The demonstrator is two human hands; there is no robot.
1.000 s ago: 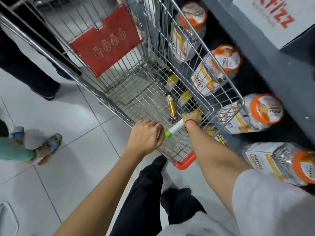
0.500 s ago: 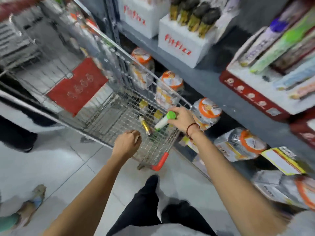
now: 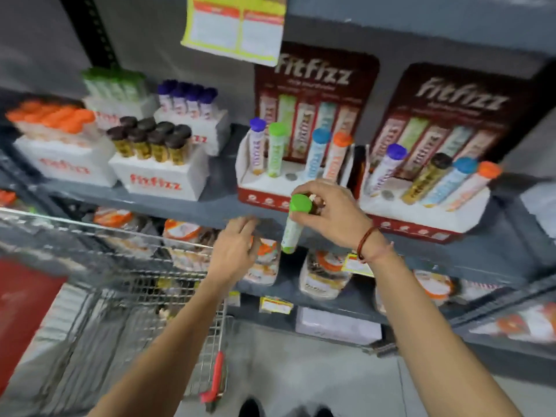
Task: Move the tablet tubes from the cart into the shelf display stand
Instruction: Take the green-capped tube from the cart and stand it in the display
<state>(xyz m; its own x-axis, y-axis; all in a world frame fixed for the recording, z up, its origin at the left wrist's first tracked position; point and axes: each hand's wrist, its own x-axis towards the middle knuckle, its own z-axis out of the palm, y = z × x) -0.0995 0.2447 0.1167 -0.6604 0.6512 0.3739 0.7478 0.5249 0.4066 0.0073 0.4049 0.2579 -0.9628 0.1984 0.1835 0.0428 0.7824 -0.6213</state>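
Note:
My right hand point(image 3: 331, 215) grips a green-capped white tablet tube point(image 3: 294, 227) near its cap, held upright in front of the shelf edge. Just behind it stands a red-and-white display stand point(image 3: 264, 188) with purple, green, blue and orange-capped tubes and one free hole. A second stand point(image 3: 421, 218) sits to its right, also holding several tubes. My left hand point(image 3: 236, 248) hovers over the wire cart point(image 3: 120, 284) rim with fingers loosely apart, holding nothing. The cart's contents are blurred.
White boxes point(image 3: 159, 182) of capped tubes stand on the shelf's left part. Orange-lidded jars point(image 3: 325, 275) lie on the lower shelf. A yellow price sheet point(image 3: 234, 25) hangs from the shelf above. The grey shelf edge point(image 3: 168, 203) runs across the middle.
My right hand lifted the green-capped tube out of the cart up to the shelf stand. My left hand let go of the cart rim and rose. My view swung up to the shelf.

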